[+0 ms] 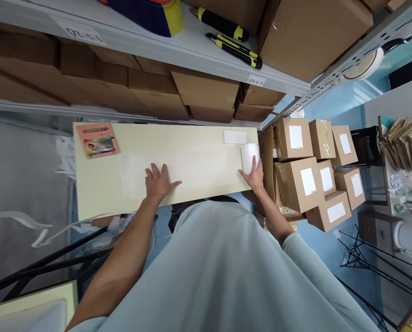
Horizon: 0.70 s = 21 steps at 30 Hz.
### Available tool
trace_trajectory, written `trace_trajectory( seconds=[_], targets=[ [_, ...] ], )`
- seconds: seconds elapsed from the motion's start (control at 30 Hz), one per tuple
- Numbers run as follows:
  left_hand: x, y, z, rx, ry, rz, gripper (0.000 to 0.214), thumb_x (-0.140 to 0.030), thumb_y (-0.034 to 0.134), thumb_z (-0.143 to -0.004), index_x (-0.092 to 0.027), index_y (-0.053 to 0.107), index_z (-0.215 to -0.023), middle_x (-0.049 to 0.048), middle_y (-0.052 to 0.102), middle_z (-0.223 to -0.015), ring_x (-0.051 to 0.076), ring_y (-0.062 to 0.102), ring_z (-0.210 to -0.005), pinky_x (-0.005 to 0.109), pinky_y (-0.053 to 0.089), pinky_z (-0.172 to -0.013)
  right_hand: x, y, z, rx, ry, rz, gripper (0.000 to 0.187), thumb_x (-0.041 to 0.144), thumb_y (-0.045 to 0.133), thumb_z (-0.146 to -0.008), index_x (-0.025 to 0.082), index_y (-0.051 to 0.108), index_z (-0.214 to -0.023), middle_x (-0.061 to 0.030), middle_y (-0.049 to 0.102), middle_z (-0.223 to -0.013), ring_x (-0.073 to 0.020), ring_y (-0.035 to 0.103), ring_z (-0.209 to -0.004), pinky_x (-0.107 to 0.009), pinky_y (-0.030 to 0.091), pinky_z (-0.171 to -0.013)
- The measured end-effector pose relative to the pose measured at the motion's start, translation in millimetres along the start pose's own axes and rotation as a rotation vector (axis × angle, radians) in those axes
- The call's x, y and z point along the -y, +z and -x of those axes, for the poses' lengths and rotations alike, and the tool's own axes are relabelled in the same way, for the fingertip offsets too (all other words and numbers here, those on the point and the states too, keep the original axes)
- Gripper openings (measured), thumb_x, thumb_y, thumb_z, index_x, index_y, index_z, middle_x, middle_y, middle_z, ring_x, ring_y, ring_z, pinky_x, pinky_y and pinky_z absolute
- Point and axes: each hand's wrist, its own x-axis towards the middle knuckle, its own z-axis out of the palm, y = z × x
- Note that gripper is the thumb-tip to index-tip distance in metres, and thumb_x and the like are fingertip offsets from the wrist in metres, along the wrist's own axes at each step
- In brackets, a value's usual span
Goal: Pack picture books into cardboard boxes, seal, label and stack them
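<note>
Left hand: the left hand lies palm down on the pale yellow surface with fingers spread and the thumb out toward the other hand. It holds nothing.

Right hand: the right hand is at the surface's far right corner, fingers laid against the near end of a white roll and thumb stretched out to the left. Whether the fingers close on the roll cannot be told.

White roll: it lies on the surface directly beyond the right hand's fingertips, touching them and well apart from the left hand.

White slip: a small white slip lies flat just past the roll, farther from the right hand.

Pink card: a pink card with a colourful print sits at the far corner beyond and outside the left hand, well apart from it.

Cartons: stacked cardboard cartons, each with a white label, stand just outside the right hand, off the edge of the surface.

Shelf: a grey shelf runs beyond both hands. Yellow-and-black utility knives lie on it, and brown boxes are packed beneath it.

Arms: both forearms are bare, reaching out from pale blue sleeves.
</note>
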Motion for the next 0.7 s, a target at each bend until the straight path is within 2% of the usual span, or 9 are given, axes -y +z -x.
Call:
trace_trajectory(
  seconds=[0.1,0.17,0.27,0.33,0.4,0.47,0.53,0.6,0.7],
  targets=[
    [3,-2.0,-2,0.012,0.000,0.006,0.115,-0.074,0.070,-0.090,-0.010,0.029,-0.176,0.0317,0.011,-0.185,0.055,0.010,-0.171,0.071,0.029,-0.132,-7,4,-8,0.004,0.056,0.032,0.110,0.051,0.078,-0.096,0.019,0.016,-0.181,-0.0309,0.029,-0.179,-0.0459,0.039,-0.162,-0.062,0.047,-0.121],
    [9,-1.9,-4,0.010,-0.004,0.002,0.111,-0.069,0.069,-0.091,-0.009,0.029,-0.175,0.0310,0.012,-0.185,0.054,0.012,-0.171,0.071,0.030,-0.132,-20,3,-11,0.000,0.055,0.014,0.107,0.042,0.075,-0.096,0.017,0.014,-0.181,-0.0295,0.036,-0.175,-0.0422,0.047,-0.157,-0.057,0.049,-0.120],
    [18,-0.6,-7,0.005,0.014,-0.008,0.106,-0.063,0.070,-0.092,-0.009,0.031,-0.175,0.0296,0.013,-0.186,0.054,0.013,-0.171,0.071,0.031,-0.131,-42,-2,-10,-0.023,0.036,-0.022,0.106,0.040,0.071,-0.095,0.013,0.014,-0.180,-0.0284,0.045,-0.169,-0.0385,0.053,-0.152,-0.051,0.053,-0.118],
    [21,0.2,-6,0.005,0.032,-0.003,0.105,-0.063,0.070,-0.093,-0.010,0.032,-0.175,0.0292,0.012,-0.186,0.053,0.013,-0.171,0.071,0.031,-0.131,-50,-2,-7,-0.037,0.033,-0.007,0.106,0.041,0.069,-0.094,0.013,0.013,-0.180,-0.0289,0.048,-0.167,-0.0397,0.054,-0.150,-0.054,0.054,-0.116],
    [21,0.4,-3,0.008,0.036,0.011,0.105,-0.062,0.070,-0.093,-0.009,0.032,-0.175,0.0296,0.012,-0.186,0.054,0.012,-0.171,0.071,0.030,-0.132,-45,0,-3,-0.060,0.031,0.047,0.105,0.042,0.068,-0.094,0.011,0.014,-0.179,-0.0322,0.044,-0.169,-0.0438,0.051,-0.152,-0.060,0.052,-0.117],
    [20,-0.3,0,0.011,0.033,0.037,0.104,-0.061,0.072,-0.093,-0.008,0.034,-0.175,0.0294,0.012,-0.186,0.054,0.013,-0.171,0.070,0.029,-0.132,-25,4,-1,-0.096,0.005,0.114,0.103,0.042,0.068,-0.095,0.008,0.017,-0.177,-0.0356,0.033,-0.175,-0.0480,0.041,-0.160,-0.067,0.045,-0.122],
    [21,-3.2,3,-0.006,0.035,0.084,0.098,-0.055,0.073,-0.094,-0.010,0.038,-0.173,0.0272,0.016,-0.186,0.052,0.017,-0.171,0.068,0.030,-0.133,9,10,-1,-0.116,-0.061,0.146,0.099,0.044,0.068,-0.097,0.008,0.022,-0.177,-0.0347,0.022,-0.181,-0.0495,0.027,-0.168,-0.071,0.037,-0.127],
    [27,-10.0,3,-0.053,0.021,0.158,0.086,-0.050,0.069,-0.097,-0.012,0.044,-0.170,0.0241,0.027,-0.184,0.046,0.028,-0.170,0.061,0.033,-0.134,57,17,-2,-0.083,-0.157,0.125,0.092,0.045,0.066,-0.100,0.009,0.028,-0.176,-0.0312,0.020,-0.183,-0.0482,0.020,-0.171,-0.071,0.033,-0.129],
    [51,-29.6,-5,-0.166,-0.015,0.269,0.070,-0.046,0.057,-0.104,-0.011,0.052,-0.164,0.0210,0.045,-0.176,0.039,0.041,-0.163,0.053,0.034,-0.135,152,32,1,0.063,-0.328,0.043,0.073,0.043,0.059,-0.106,0.012,0.043,-0.171,-0.0245,0.031,-0.182,-0.0428,0.025,-0.171,-0.066,0.034,-0.132]
  ],
)
